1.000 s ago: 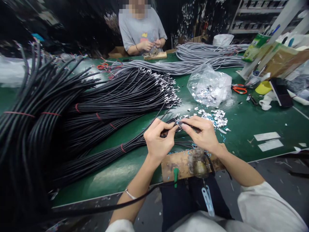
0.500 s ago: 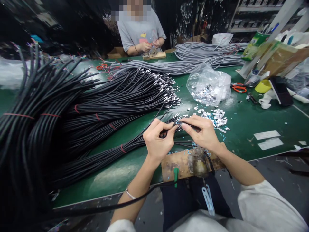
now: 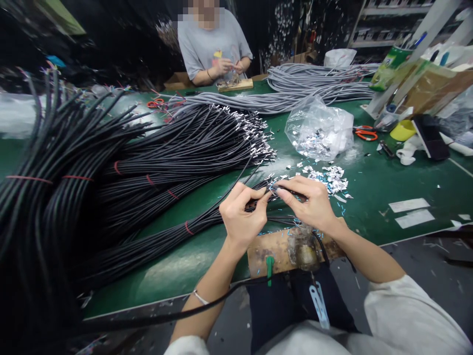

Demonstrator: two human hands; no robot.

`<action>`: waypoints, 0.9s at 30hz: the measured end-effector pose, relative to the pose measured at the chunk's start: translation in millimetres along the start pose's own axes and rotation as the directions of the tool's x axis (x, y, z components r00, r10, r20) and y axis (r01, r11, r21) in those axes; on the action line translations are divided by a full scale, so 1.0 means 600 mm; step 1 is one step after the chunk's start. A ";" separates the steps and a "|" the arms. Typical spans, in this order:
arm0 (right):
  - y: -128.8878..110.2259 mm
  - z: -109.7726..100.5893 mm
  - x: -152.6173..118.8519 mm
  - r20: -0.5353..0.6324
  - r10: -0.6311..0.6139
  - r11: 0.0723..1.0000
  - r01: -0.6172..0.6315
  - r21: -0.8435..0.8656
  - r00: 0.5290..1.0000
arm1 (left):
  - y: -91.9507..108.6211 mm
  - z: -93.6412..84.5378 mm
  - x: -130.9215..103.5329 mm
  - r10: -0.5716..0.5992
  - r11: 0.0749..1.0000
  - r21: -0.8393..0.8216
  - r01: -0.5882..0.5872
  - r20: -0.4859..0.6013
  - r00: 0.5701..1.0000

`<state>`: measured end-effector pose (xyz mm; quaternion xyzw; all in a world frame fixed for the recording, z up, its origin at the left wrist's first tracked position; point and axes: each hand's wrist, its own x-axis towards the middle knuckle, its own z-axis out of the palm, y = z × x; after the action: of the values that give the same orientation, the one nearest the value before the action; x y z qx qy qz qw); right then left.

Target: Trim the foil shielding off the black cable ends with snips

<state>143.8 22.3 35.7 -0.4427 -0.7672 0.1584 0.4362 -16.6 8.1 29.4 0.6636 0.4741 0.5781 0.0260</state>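
My left hand (image 3: pixel 244 209) and my right hand (image 3: pixel 308 199) meet at the middle of the bench, thumbs and fingers pinched on the end of a black cable. Small light and blue wire ends show between the fingertips. A red-banded bundle of black cables (image 3: pixel 162 239) runs from the left to beneath my hands. Below them is a wooden board (image 3: pixel 275 246) with a dirty metal fixture (image 3: pixel 306 250) and a green clip (image 3: pixel 269 268). Blue wire bits lie scattered by the board. Just beyond my right hand is a pile of foil scraps (image 3: pixel 334 180).
Large black cable bundles (image 3: pixel 185 148) cover the left. Behind lie grey cables (image 3: pixel 303 81) and a clear bag of scraps (image 3: pixel 321 130). Orange-handled scissors (image 3: pixel 365 133), a phone (image 3: pixel 430 138) and a yellow roll (image 3: pixel 402 130) are at right. A person (image 3: pixel 214 47) works opposite.
My hands have hardly moved and keep their pinch on the cable. Across the bench, the other person's hands have shifted slightly.
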 end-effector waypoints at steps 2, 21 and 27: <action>0.000 -0.001 -0.001 0.005 0.005 1.000 -0.005 -0.013 1.000 | -0.001 0.001 -0.001 0.013 1.000 0.015 -0.013 -0.006 1.000; 0.004 -0.010 0.005 -0.004 0.050 0.999 -0.050 0.003 0.999 | -0.007 -0.010 0.013 -0.169 0.978 -0.072 0.194 0.263 0.950; 0.012 -0.014 0.014 -0.050 0.022 0.982 -0.012 0.191 0.999 | -0.010 -0.015 0.019 -0.146 0.975 -0.106 0.196 0.362 0.921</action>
<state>152.4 32.3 40.3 -0.4093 -0.7334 0.2232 0.4947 -28.7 14.1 37.2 0.7087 0.4762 0.4776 0.2072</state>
